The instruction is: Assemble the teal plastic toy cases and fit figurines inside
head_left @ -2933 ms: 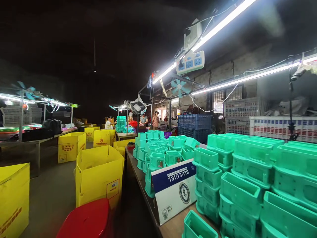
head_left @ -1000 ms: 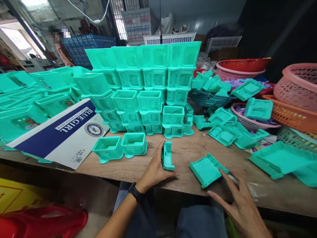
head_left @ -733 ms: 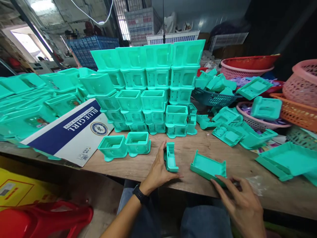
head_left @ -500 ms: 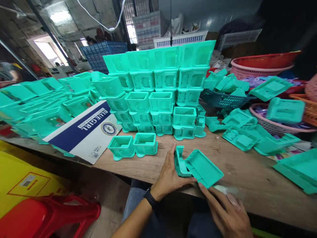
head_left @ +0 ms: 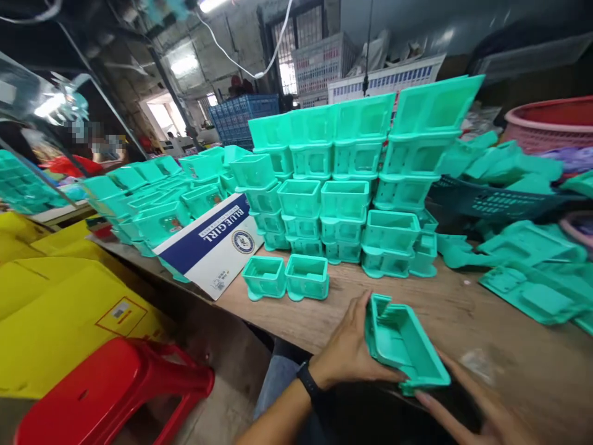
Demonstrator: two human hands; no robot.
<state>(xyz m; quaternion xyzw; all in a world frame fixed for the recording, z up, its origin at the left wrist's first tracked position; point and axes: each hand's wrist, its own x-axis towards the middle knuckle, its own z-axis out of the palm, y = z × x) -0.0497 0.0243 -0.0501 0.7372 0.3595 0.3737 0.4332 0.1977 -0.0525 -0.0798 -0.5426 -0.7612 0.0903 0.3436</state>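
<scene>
Near the table's front edge, my left hand is closed around the left side of a green plastic box part. A rectangular green plastic tray now lines up against that part, so the two look like one open-topped box, tilted toward me. Whether they are locked together I cannot tell. My right hand, partly blurred, grips the tray's near right end between thumb and fingers. Left of my hands, two small green boxes stand side by side on the wooden table.
Behind my hands rise stacked green boxes. A white and blue carton leans before more boxes at left. Loose green parts and a dark green basket lie at right. A red stool stands lower left.
The tray, earlier angled apart on the right, has come against the part in my left hand. My right hand has closed on its end. The view has swung left.
</scene>
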